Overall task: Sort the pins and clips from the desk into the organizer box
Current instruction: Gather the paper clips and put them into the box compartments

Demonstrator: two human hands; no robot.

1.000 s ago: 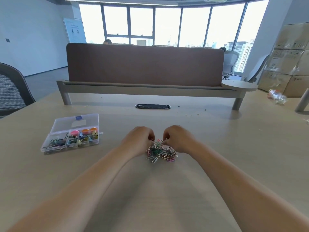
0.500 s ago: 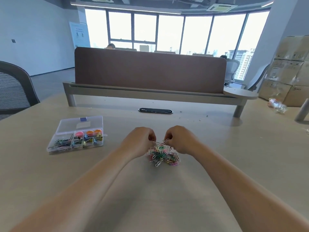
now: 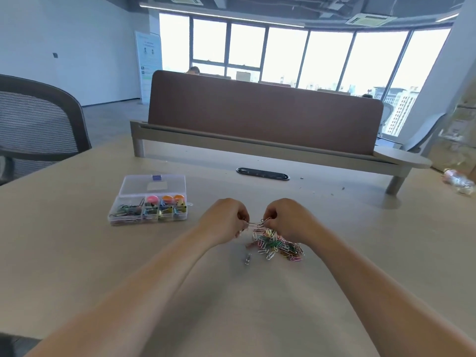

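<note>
A heap of coloured paper clips (image 3: 277, 244) lies on the desk in front of me. My left hand (image 3: 223, 219) and my right hand (image 3: 288, 217) hover just above its far edge, fingers curled, each pinching linked paper clips (image 3: 257, 223) stretched between them. One silver clip (image 3: 247, 258) lies apart, nearer to me. The clear organizer box (image 3: 150, 199) sits to the left with its lid open flat; its compartments hold paper clips, coloured binder clips and round pins.
A brown divider panel (image 3: 262, 112) on a grey rail crosses the back of the desk, with a black cable grommet (image 3: 262, 173) before it. A mesh chair (image 3: 36, 124) stands at the left. A crumpled plastic bottle (image 3: 459, 180) lies far right.
Both hands have lifted slightly off the heap and drawn apart, pulling a string of linked clips between them. One silver clip now lies separate on the near side.
</note>
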